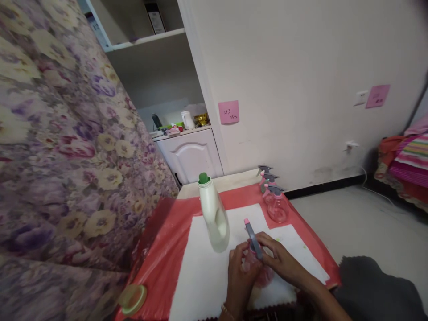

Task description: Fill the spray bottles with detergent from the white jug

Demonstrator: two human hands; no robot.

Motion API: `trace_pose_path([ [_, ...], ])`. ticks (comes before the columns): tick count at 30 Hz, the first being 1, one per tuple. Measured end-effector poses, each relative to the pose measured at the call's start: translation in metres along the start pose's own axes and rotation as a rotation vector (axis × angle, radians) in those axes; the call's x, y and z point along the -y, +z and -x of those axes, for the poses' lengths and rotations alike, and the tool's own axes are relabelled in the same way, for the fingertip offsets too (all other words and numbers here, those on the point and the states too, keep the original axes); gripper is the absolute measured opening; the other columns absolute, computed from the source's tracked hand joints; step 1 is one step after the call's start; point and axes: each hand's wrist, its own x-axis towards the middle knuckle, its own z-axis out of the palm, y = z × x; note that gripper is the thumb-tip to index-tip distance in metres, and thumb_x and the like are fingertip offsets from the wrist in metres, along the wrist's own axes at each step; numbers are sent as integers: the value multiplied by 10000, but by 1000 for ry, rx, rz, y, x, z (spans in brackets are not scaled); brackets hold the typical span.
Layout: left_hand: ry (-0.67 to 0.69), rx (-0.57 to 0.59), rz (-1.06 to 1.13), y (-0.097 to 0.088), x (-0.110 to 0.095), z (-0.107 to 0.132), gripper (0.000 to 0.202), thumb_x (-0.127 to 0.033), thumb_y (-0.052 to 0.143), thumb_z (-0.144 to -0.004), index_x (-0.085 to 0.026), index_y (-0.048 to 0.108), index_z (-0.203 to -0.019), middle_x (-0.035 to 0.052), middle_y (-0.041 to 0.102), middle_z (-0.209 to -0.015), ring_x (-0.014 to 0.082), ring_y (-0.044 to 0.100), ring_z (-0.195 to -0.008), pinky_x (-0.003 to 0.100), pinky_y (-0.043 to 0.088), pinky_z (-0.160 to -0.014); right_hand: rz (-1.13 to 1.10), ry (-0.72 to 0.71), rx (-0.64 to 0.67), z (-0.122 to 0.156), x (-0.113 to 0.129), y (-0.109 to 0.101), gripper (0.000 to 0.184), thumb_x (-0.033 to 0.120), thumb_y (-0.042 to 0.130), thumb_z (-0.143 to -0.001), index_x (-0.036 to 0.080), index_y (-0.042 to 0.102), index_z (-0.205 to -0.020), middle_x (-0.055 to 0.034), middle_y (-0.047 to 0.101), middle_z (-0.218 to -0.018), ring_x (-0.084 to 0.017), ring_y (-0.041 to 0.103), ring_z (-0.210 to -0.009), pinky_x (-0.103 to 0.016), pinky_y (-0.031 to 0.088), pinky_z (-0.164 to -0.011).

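Note:
A pink see-through spray bottle (264,275) with a grey trigger head (253,240) and pink nozzle stands at the near side of the table. My left hand (241,267) is wrapped round its body and neck. Over the trigger head, my right hand (276,256) has its fingers closed at the collar. Just beyond my hands, to the left, a pale green jug (214,218) stands upright with a green piece in its mouth. The bottle's lower part is partly hidden by my fingers.
Several similar spray bottles (278,209) line the table's right edge. White cloths (197,267) lie over the red table cover (155,240). A round green lid (133,298) is at the near left corner. A floral curtain (73,156) hangs on the left.

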Motion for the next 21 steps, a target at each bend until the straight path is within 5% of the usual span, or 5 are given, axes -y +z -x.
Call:
trace_pose_path([
  [8,8,69,32,-14,-8,-3,522,-412,786,-652,-226,677,-1127,73,682,-1045,259,574,-918,374,457,-826,14,13,-10,0,1,1,255,377,573,-907,229,662,-1095,-63,608,-1027,-258,574,-1015,-387,452,-932],
  [12,1,59,79,-24,-23,-3,427,-471,678,-771,-213,670,-1111,76,680,-1023,232,580,-856,352,467,-778,18,12,-10,0,1,0,271,391,560,-922,231,652,-1120,-64,614,-1065,-245,579,-1032,-372,445,-940],
  [21,14,48,345,-7,-39,-12,344,-464,643,-823,-170,678,-1000,55,669,-912,219,603,-881,330,479,-818,53,-1,-13,0,-4,-2,306,430,557,-927,225,646,-1136,-61,631,-1071,-234,581,-1021,-365,441,-924],
])
